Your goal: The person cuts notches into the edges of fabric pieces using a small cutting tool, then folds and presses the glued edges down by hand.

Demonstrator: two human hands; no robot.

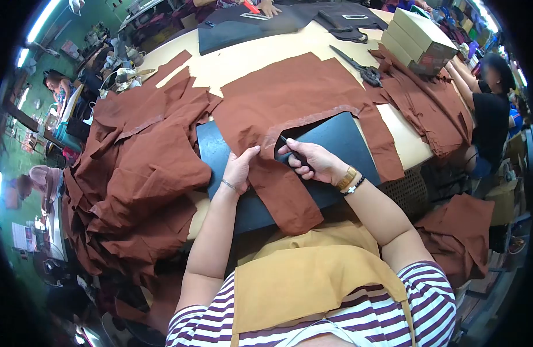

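A rust-brown cut fabric piece [295, 84] lies spread over a dark blue-black board [350, 144] on the table in front of me, with one strip hanging toward my apron. My left hand [240, 168] is closed on the fabric's edge, thumb on top. In my right hand [313, 159] is a slim black tool [301, 160], its tip pointing up and left beside the curved fabric edge. Its exact kind is hard to make out in my fingers. A pale band with marks runs along that curved edge.
Crumpled brown fabric [145, 168] is heaped at left. Large scissors [362, 68] lie farther back, near folded brown fabric [428, 110] under a cardboard box [414, 43]. Across the table, another person's hand [269, 8] rests by dark cloth [243, 34]. A person [492, 104] stands at right.
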